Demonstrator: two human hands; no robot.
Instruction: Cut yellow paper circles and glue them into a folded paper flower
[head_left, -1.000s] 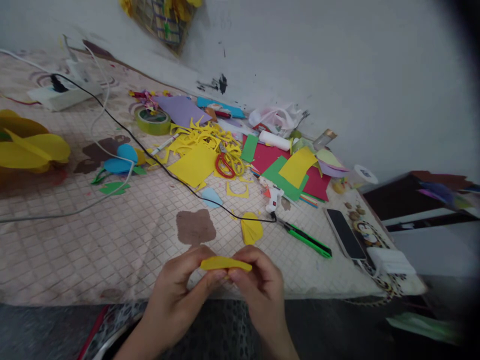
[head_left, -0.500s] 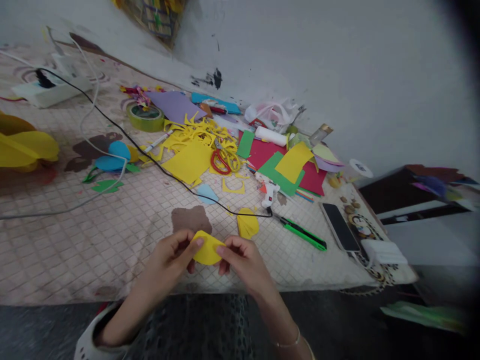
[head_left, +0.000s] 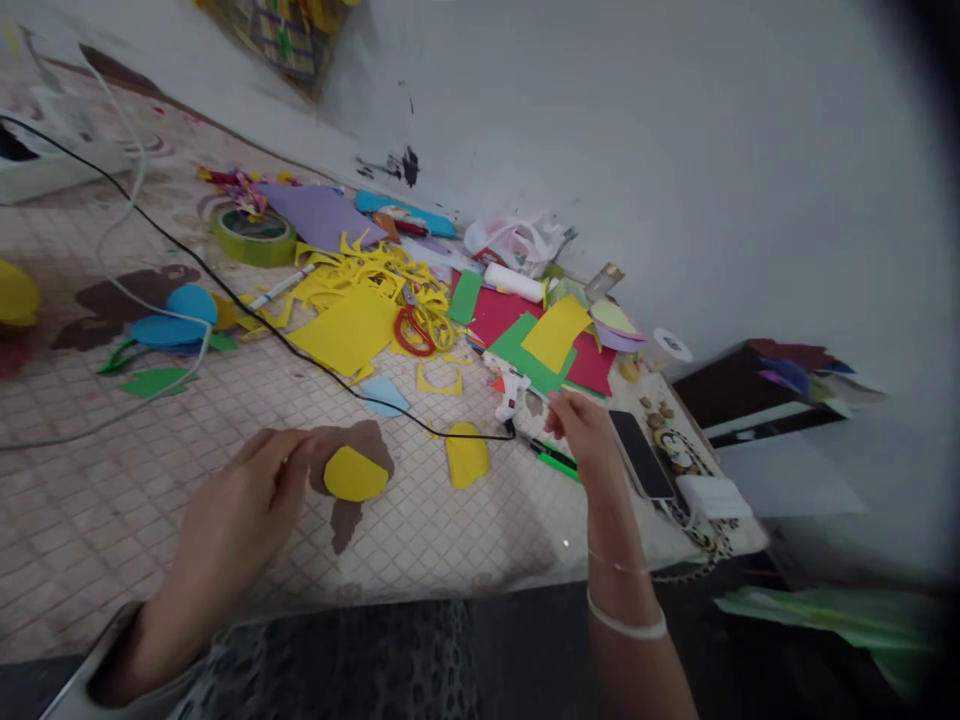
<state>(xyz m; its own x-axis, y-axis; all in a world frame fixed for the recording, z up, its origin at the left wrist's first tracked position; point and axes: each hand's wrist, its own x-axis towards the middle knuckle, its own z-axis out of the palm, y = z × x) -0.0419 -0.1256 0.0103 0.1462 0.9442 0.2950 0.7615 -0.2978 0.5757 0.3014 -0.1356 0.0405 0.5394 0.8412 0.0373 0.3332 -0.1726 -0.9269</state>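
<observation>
A half-disc of yellow craft paper (head_left: 354, 474) lies flat near the front edge of the worktop (head_left: 75, 520), on a brown blotch (head_left: 371, 445) in its tile-printed cover. The left hand (head_left: 240, 500) rests low and open just to the left of the paper, its relaxed fingers reaching the paper's edge without gripping it, so the piece looks set down rather than held. The right hand (head_left: 581, 430) is raised farther right, fingers loosely curled and holding nothing visible, above a green utility knife (head_left: 555, 460). A pale bangle (head_left: 626, 628) circles that wrist.

To the right of the half-disc lies a folded yellow paper shape (head_left: 466, 455). Beyond it, a white hot glue gun (head_left: 511, 392) stands on its base, where it can rest upright between uses. Its black cord (head_left: 300, 350) runs across the worktop toward the far left corner. Behind the hands, yellow paper offcuts (head_left: 375, 275) surround red-handled scissors (head_left: 414, 332) and a yellow sheet (head_left: 343, 330), as if left where they were cut. Blue paper shapes (head_left: 172, 325) lie toward the left. A black phone (head_left: 639, 455) sits near the right edge beside a white block (head_left: 712, 497), apparently wired to it, away from the paper scraps.
</observation>
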